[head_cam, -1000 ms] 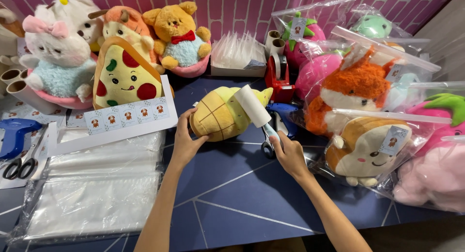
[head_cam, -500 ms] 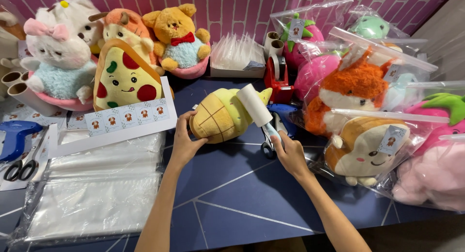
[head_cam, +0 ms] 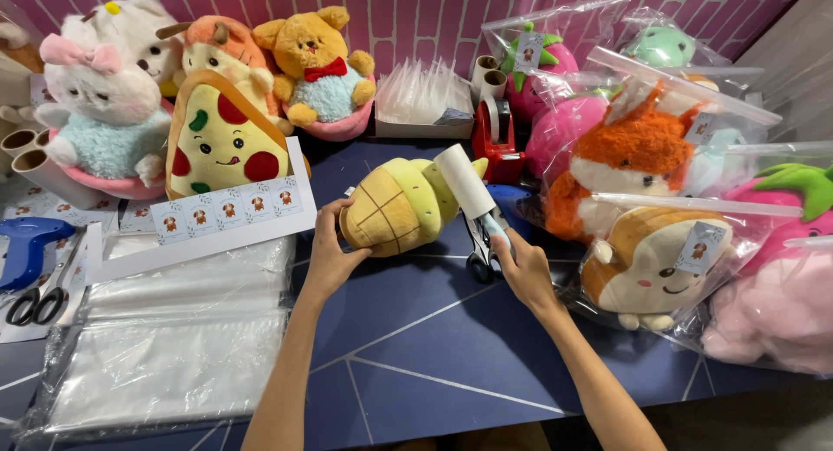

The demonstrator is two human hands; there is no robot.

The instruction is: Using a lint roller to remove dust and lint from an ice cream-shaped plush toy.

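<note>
A yellow and green pineapple-shaped plush [head_cam: 401,206] lies on its side in the middle of the dark blue table [head_cam: 434,356]. My left hand [head_cam: 332,253] grips its yellow base from the left. My right hand [head_cam: 521,269] holds the light blue handle of a white lint roller [head_cam: 465,182], whose roll rests against the plush's green top. Black-handled scissors [head_cam: 476,258] lie on the table just under the roller.
Stuffed animals and a pizza-slice plush [head_cam: 217,143] stand at the back left. Bagged plush toys [head_cam: 642,169] crowd the right side. A stack of clear plastic bags [head_cam: 165,347] lies front left, with a sticker strip [head_cam: 221,210], a blue tagging gun [head_cam: 22,247] and a red tape dispenser [head_cam: 495,139] nearby.
The lint roller has shifted slightly along the plush's top. Both hands keep their hold and the plush stays in place.
</note>
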